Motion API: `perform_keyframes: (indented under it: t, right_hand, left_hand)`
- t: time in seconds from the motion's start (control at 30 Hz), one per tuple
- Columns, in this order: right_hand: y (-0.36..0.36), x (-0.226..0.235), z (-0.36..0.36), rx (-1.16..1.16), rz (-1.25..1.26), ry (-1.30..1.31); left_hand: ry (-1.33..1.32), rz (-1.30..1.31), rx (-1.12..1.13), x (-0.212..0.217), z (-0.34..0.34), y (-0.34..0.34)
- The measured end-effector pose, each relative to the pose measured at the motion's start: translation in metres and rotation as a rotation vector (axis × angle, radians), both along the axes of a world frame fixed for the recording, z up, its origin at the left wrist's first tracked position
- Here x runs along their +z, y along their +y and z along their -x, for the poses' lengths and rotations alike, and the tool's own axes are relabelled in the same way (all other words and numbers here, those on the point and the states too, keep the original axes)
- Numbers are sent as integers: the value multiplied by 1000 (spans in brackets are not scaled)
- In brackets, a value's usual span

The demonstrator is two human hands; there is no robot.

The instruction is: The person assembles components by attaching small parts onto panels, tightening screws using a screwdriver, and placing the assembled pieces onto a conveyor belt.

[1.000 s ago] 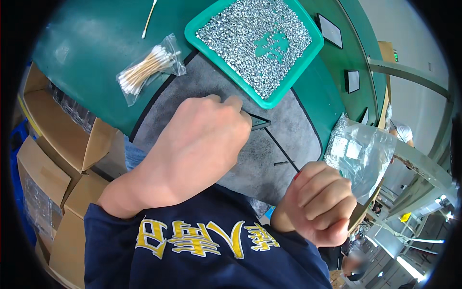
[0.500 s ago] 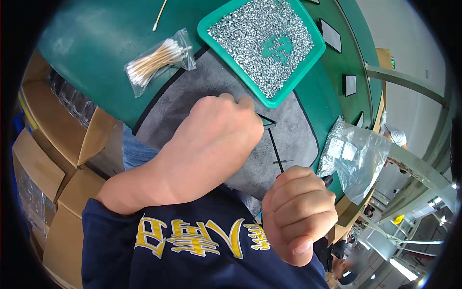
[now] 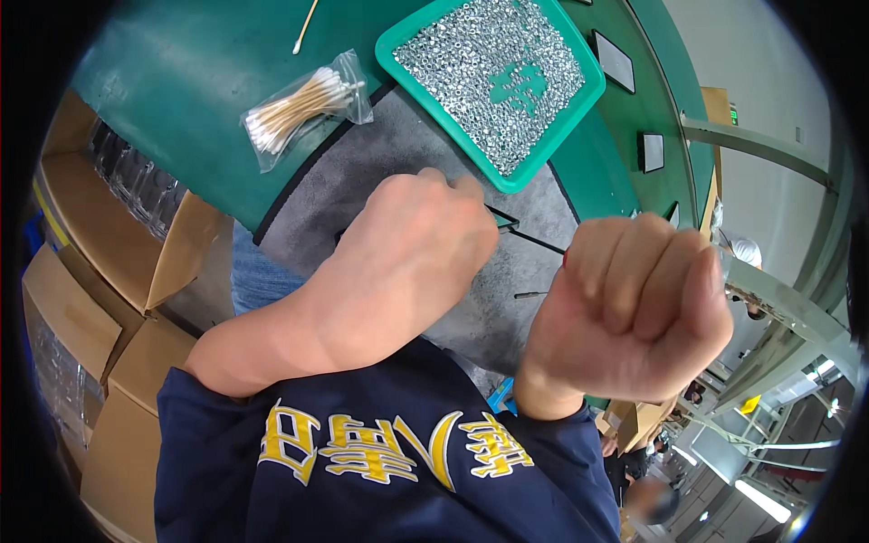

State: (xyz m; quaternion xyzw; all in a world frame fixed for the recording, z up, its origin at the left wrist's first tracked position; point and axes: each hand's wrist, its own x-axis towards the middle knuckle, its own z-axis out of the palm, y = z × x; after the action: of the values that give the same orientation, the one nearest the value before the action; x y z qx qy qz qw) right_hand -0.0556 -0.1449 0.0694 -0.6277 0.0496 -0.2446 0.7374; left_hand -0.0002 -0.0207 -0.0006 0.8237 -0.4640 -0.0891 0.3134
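My left hand [image 3: 416, 226] is closed, back of the hand up, over the grey cloth. It grips a black, angular frame-like piece [image 3: 505, 220] whose corner sticks out past the knuckles; the rest is hidden under the hand. My right hand [image 3: 629, 308] is closed in a fist to the right, thumb side turned outward. From it a thin black rod-like tool [image 3: 540, 242] runs left to the corner of the black piece. A speck of red shows where the rod enters the fist; its grip end is hidden.
A green tray [image 3: 433, 107] of small silver metal nuts stands beyond the grey cloth [image 3: 330, 185]. A bag of cotton swabs [image 3: 303, 107] lies left of it, a loose swab [image 3: 306, 27] farther off. A thin metal pin [image 3: 531, 294] lies on the cloth. Cardboard boxes [image 3: 109, 244] stand at left.
My right hand has swung up and to the right and turned over, and the rod has tilted from steep to nearly level. My left hand has barely moved.
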Motion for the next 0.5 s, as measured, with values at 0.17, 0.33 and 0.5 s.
perform_keyframes:
  t: [0.17,0.33,0.5]
  right_hand:
    - [-24,-6,8,68,-105,-74]
    - [-42,-14,23,143,-156,-157]
    - [-45,-21,40,117,-84,-176]
  left_hand:
    - [-16,-24,-6,0,0,2]
    - [-25,-62,-5,0,-2,1]
    - [-28,-90,-12,3,-6,0]
